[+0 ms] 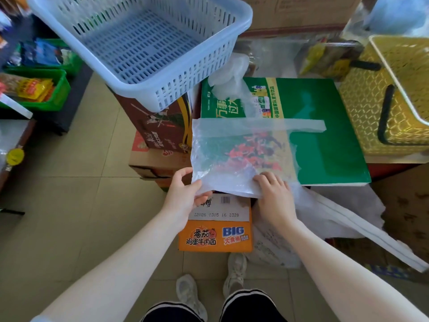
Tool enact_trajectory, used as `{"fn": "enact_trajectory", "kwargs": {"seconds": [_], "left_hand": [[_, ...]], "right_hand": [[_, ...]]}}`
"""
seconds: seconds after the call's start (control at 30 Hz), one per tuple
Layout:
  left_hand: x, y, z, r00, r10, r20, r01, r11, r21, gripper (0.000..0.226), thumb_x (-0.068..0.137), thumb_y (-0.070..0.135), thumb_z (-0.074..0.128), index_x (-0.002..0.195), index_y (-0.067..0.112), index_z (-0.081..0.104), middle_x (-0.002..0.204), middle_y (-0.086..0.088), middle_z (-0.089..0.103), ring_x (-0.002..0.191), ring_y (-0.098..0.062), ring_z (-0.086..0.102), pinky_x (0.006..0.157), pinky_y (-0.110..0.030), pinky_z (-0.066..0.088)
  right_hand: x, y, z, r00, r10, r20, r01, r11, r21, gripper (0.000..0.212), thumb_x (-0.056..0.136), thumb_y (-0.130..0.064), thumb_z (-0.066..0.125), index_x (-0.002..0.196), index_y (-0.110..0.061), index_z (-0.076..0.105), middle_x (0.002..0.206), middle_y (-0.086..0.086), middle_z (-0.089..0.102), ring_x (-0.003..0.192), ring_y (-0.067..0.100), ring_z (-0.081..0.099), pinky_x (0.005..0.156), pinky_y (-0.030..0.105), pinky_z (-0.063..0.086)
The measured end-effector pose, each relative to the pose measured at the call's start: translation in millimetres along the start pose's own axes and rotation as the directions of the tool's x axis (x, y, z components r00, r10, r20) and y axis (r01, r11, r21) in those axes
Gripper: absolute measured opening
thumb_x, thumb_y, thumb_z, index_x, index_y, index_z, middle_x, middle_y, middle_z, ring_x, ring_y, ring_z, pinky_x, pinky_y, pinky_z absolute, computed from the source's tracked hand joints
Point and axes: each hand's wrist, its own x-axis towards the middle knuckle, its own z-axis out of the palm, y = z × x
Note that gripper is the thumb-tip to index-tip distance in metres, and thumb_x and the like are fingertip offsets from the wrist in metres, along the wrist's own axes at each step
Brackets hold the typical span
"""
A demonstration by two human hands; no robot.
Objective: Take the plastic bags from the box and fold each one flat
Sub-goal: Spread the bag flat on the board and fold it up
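Both hands worked the clear bag (241, 154) on the green box (325, 135): your left hand (183, 196) pinched its near-left corner, your right hand (274, 194) pressed spread fingers flat; smoothing toward the far edge before folding would have suited best.

The plastic bag (241, 154) is thin, translucent film, crinkled and faintly shiny, lying on a glossy green printed carton (325, 135). At 11 o'clock sits a smooth, pale blue slotted plastic basket (144, 43); at 3 o'clock a yellow plastic basket (371, 112) with a lattice wall. The orange box (216, 238) is printed cardboard. The floor (69, 205) is smooth beige tile with a dull sheen.
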Motion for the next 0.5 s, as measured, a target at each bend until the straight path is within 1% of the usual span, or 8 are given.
{"fn": "enact_trajectory", "kwargs": {"seconds": [0.1, 0.17, 0.23, 0.27, 0.3, 0.37, 0.43, 0.5], "left_hand": [[-5, 3, -10, 0.972, 0.184, 0.145, -0.217, 0.941, 0.258, 0.050, 0.081, 0.040, 0.065, 0.125, 0.027, 0.045, 0.088, 0.001, 0.058, 0.065, -0.006, 0.055, 0.065, -0.023, 0.045], [-5, 5, -18, 0.923, 0.269, 0.274, -0.373, 0.798, 0.474, 0.056, 0.069, 0.045, 0.074, 0.117, 0.027, 0.051, 0.086, 0.005, 0.047, 0.073, -0.006, 0.046, 0.070, -0.018, 0.039], [0, 5, -20, 0.876, 0.363, 0.319, -0.481, 0.595, 0.644, 0.044, 0.071, 0.034, 0.076, 0.108, 0.021, 0.056, 0.099, 0.007, 0.043, 0.092, -0.006, 0.042, 0.083, -0.016, 0.035], [4, 6, -20, 0.852, 0.413, 0.323, -0.513, 0.530, 0.675, 0.036, 0.074, 0.029, 0.074, 0.104, 0.017, 0.058, 0.107, 0.008, 0.042, 0.102, -0.005, 0.038, 0.091, -0.017, 0.031], [8, 7, -17, 0.836, 0.443, 0.324, -0.531, 0.505, 0.680, 0.029, 0.078, 0.025, 0.071, 0.101, 0.013, 0.060, 0.115, 0.009, 0.041, 0.108, -0.004, 0.035, 0.096, -0.020, 0.028], [17, 9, -10, 0.843, 0.434, 0.319, -0.528, 0.551, 0.646, 0.018, 0.085, 0.022, 0.063, 0.095, 0.007, 0.061, 0.115, 0.007, 0.051, 0.105, -0.007, 0.044, 0.093, -0.026, 0.036], [25, 11, -2, 0.883, 0.383, 0.270, -0.465, 0.639, 0.613, 0.018, 0.089, 0.024, 0.056, 0.089, 0.006, 0.057, 0.097, 0.000, 0.063, 0.089, -0.017, 0.057, 0.079, -0.034, 0.046], [33, 12, 7, 0.892, 0.391, 0.226, -0.445, 0.677, 0.587, 0.017, 0.091, 0.026, 0.054, 0.083, 0.011, 0.054, 0.085, -0.001, 0.065, 0.081, -0.016, 0.060, 0.067, -0.028, 0.048]], "right_hand": [[7, 1, -20, 0.986, 0.073, 0.150, -0.078, 0.996, 0.032, 0.025, 0.087, -0.006, 0.049, 0.112, -0.010, 0.052, 0.100, 0.012, 0.063, 0.091, 0.034, 0.058, 0.065, 0.035, 0.038], [15, 8, -37, 0.951, -0.008, 0.308, -0.021, 0.996, 0.090, 0.007, 0.095, -0.018, 0.044, 0.096, -0.011, 0.047, 0.085, 0.009, 0.056, 0.078, 0.028, 0.054, 0.061, 0.035, 0.035], [27, 14, -56, 0.907, -0.100, 0.409, 0.036, 0.987, 0.160, 0.017, 0.097, -0.022, 0.044, 0.084, -0.011, 0.047, 0.077, 0.002, 0.050, 0.071, 0.022, 0.048, 0.061, 0.034, 0.034], [35, 17, -65, 0.896, -0.115, 0.430, 0.042, 0.983, 0.176, 0.022, 0.097, -0.022, 0.045, 0.077, -0.013, 0.046, 0.072, -0.001, 0.049, 0.066, 0.021, 0.045, 0.059, 0.033, 0.032], [42, 18, -72, 0.887, -0.122, 0.445, 0.047, 0.984, 0.175, 0.028, 0.097, -0.023, 0.044, 0.070, -0.017, 0.042, 0.067, -0.003, 0.046, 0.061, 0.018, 0.043, 0.056, 0.032, 0.030], [57, 21, -79, 0.875, -0.116, 0.471, 0.063, 0.990, 0.127, 0.036, 0.098, -0.024, 0.042, 0.063, -0.020, 0.033, 0.063, -0.003, 0.041, 0.060, 0.020, 0.040, 0.057, 0.033, 0.028], [72, 24, -79, 0.870, -0.104, 0.481, 0.074, 0.994, 0.081, 0.037, 0.098, -0.023, 0.040, 0.062, -0.020, 0.032, 0.063, -0.002, 0.040, 0.066, 0.024, 0.041, 0.059, 0.033, 0.029], [85, 27, -76, 0.879, -0.069, 0.472, 0.063, 0.998, 0.028, 0.033, 0.099, -0.024, 0.039, 0.067, -0.015, 0.038, 0.068, 0.002, 0.045, 0.072, 0.026, 0.045, 0.064, 0.034, 0.035]]}}
